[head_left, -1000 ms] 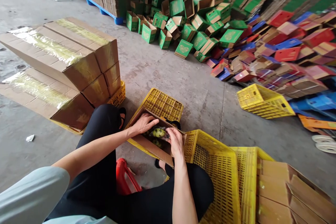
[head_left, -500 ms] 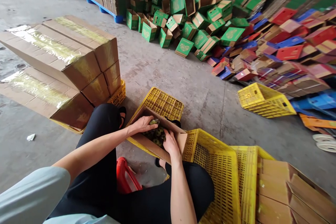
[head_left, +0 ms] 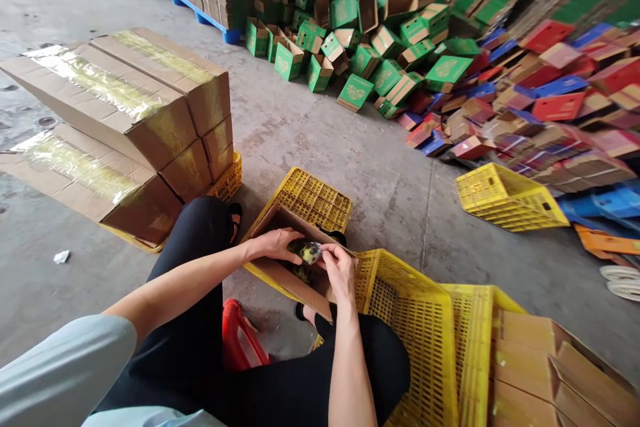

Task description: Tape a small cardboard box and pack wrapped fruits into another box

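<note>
An open cardboard box (head_left: 306,291) rests on an upturned yellow crate (head_left: 323,199) between my knees. My right hand (head_left: 339,271) pinches the edge of a small clear plastic packet (head_left: 311,253) with yellow-green and dark contents, whose kind I cannot make out. Over the box's left part, my left hand (head_left: 274,245) has its thumb and fingers apart, close beside the packet; whether it touches it is unclear. More dark and yellowish pieces (head_left: 302,273) lie inside the box, partly hidden under the packet and hands.
Taped cartons (head_left: 165,120) are stacked at my left. Yellow crates (head_left: 415,320) stand at my right, with brown boxes (head_left: 525,353) beyond. A red stool (head_left: 234,333) is below me. Another yellow crate (head_left: 510,197) and heaped green boxes (head_left: 355,92) and red boxes (head_left: 557,103) lie ahead.
My right hand has risen from inside the box and now grips the packet. The fingers of my left hand have spread apart. The view has shifted slightly.
</note>
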